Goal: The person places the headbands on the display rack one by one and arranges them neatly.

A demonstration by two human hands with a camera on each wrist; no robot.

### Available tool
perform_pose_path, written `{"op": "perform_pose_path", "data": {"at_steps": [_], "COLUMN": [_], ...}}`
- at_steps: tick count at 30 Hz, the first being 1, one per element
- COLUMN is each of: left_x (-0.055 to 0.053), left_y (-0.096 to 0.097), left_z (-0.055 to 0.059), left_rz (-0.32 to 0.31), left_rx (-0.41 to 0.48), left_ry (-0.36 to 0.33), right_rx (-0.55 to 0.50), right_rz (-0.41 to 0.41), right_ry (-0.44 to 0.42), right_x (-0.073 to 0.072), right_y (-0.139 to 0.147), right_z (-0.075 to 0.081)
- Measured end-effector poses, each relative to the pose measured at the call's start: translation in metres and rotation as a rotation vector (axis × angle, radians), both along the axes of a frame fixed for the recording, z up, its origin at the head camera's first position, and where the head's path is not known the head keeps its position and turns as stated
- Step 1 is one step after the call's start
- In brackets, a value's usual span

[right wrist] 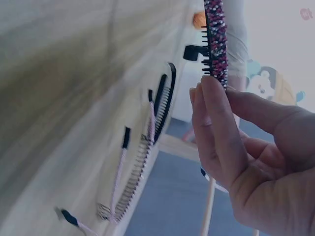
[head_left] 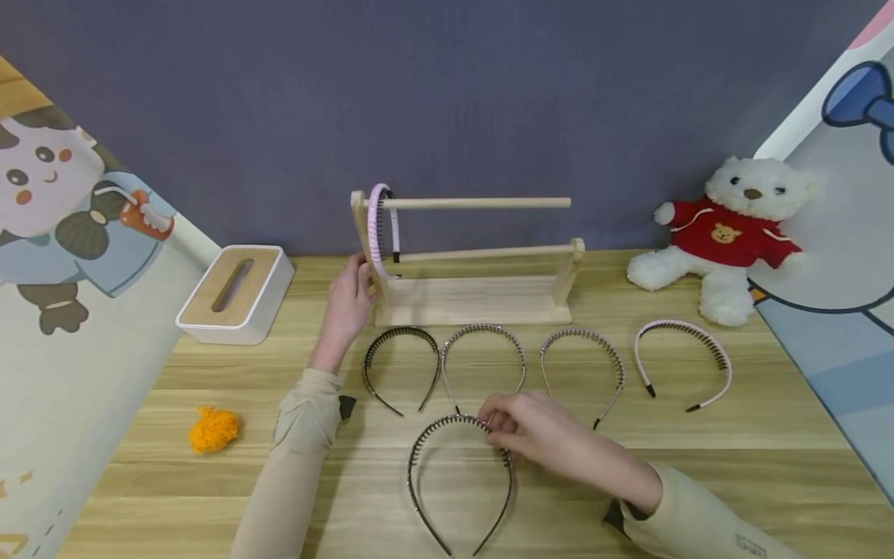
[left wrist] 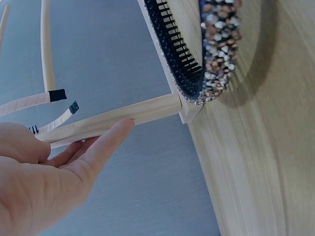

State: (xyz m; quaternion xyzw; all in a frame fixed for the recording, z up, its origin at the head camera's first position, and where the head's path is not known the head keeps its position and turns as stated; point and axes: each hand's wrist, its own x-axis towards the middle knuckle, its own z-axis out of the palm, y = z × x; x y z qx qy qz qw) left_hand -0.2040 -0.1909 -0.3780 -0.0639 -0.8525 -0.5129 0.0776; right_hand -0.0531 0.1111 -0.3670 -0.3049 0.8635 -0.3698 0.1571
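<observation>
Clearly, the hands work well apart: the right hand (head_left: 541, 435) pinches a rhinestone-studded headband (right wrist: 217, 46) on one side of its arch, in front of the row on the table (head_left: 559, 481), while the left hand (head_left: 349, 299) holds the left upright of the wooden headband rack (head_left: 475, 304). That off-centre pinch could let the hoop twist or swing, since its weight hangs to one side of the fingertips. Its inner teeth might also snag the silvery toothed headband (head_left: 483, 328), whose tip sits right by the arch in the head view; whether they touch, I cannot tell. A hard push by the left hand could tip or shift the rack. The upper rod (head_left: 482, 203) has a free right end, so a jolt or tilt might send the pink headband (head_left: 374, 225), hanging beside the left upright, sliding along it.
</observation>
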Motion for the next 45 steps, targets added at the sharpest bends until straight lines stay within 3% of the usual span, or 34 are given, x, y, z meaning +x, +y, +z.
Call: {"op": "perform_pose_path", "data": {"at_steps": [6, 21, 30, 40, 45], "left_x": [0.000, 0.001, 0.001, 0.001, 0.000], "left_y": [0.000, -0.001, -0.001, -0.002, -0.003], "left_z": [-0.001, 0.000, 0.000, 0.000, -0.001], "left_rz": [0.007, -0.005, -0.012, -0.013, -0.013], "left_rx": [-0.007, -0.013, -0.010, -0.024, -0.014], "left_ry": [0.004, 0.005, 0.001, 0.016, 0.008], "right_rx": [-0.037, -0.036, -0.067, -0.102, -0.119], "right_rz": [-0.026, -0.112, -0.111, -0.274, -0.305], "right_ry": [-0.006, 0.123, 0.139, 0.215, 0.259], "right_x": [-0.003, -0.009, -0.012, -0.016, -0.020], "right_y": [0.008, 0.023, 0.031, 0.047, 0.055], "right_z": [0.012, 0.038, 0.048, 0.070, 0.077]}}
